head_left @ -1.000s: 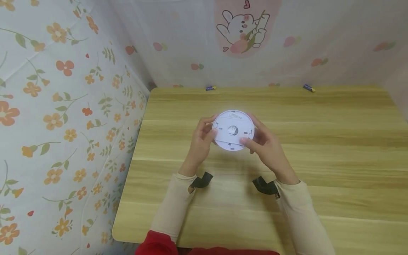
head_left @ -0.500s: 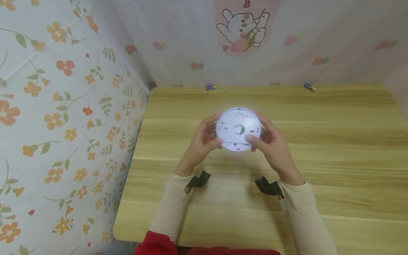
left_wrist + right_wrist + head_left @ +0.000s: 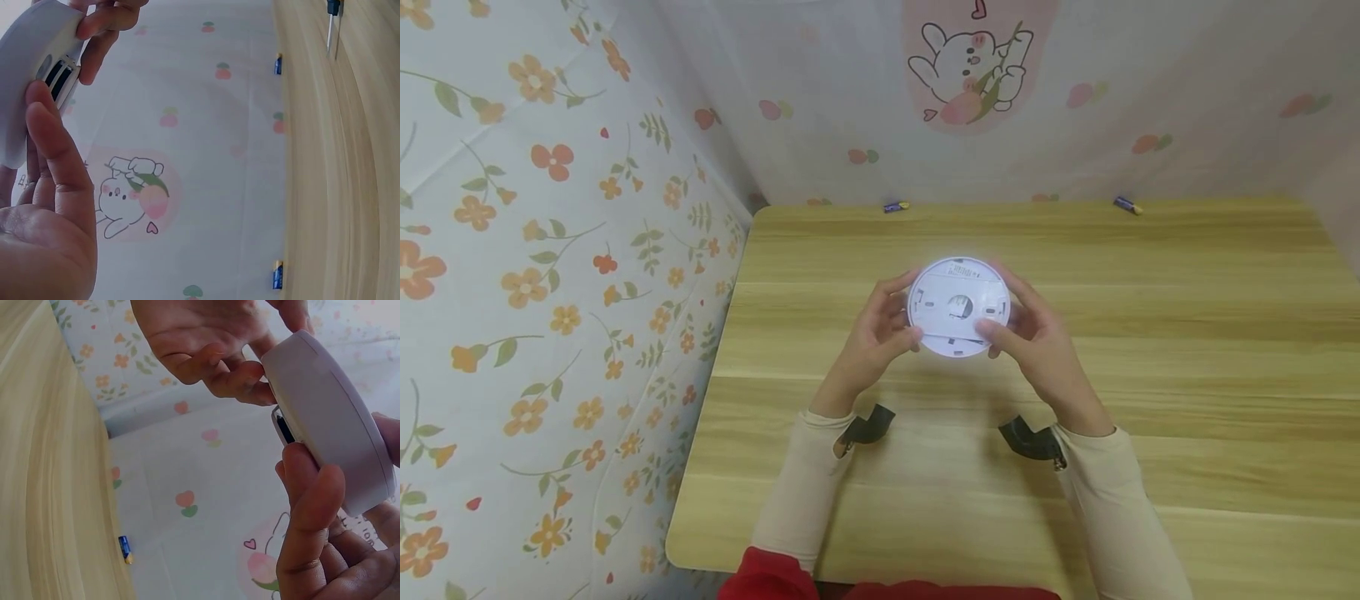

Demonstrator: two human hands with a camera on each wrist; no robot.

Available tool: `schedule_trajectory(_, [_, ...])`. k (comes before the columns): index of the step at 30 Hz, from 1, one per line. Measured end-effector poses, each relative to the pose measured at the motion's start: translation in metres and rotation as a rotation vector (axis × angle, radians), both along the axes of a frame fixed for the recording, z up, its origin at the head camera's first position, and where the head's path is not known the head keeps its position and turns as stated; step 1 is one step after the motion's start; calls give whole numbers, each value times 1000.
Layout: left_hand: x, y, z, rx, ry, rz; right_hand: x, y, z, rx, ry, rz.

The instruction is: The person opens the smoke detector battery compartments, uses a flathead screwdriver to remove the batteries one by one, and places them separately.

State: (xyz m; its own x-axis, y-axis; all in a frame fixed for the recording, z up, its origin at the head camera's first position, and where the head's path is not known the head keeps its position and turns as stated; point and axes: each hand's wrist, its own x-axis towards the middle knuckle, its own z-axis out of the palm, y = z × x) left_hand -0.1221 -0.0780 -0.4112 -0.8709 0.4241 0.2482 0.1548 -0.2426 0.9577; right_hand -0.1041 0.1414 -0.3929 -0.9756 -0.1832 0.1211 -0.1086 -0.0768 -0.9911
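A round white device [image 3: 942, 321], which looks like a smoke detector, is held above the table with its back plate facing up. The plate has a central hole, slots and a barcode label. My left hand [image 3: 872, 337] grips its left edge, the thumb at the lower rim. My right hand [image 3: 1041, 350] holds the right side, with the thumb on the plate. Both wrist views show fingers curled underneath, beside a dark slotted part [image 3: 60, 78] on the underside of the white body [image 3: 331, 425].
Two blue-and-yellow batteries [image 3: 896, 207] lie apart along the far edge of the wooden table [image 3: 1187, 350]. In the left wrist view, a screwdriver [image 3: 333, 9] with a dark handle lies on the wood. Patterned curtains [image 3: 820, 75] hang behind and at the left.
Both hands have shifted slightly right with the white device. My left thumb has moved from the plate's face down to the lower rim. The batteries stay put.
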Motion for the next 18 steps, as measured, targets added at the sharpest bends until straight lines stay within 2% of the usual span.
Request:
schedule_trajectory(13, [-2, -4, -6, -52, -10, 2, -4, 2, -9, 40, -22, 15])
schedule_trajectory(15, [-3, -5, -9, -78, -9, 8, -6, 3, -11, 82, -30, 18])
schedule_trajectory(18, [-6, -7, -17, -197, -21, 40, -11, 5, -18, 213, -42, 31])
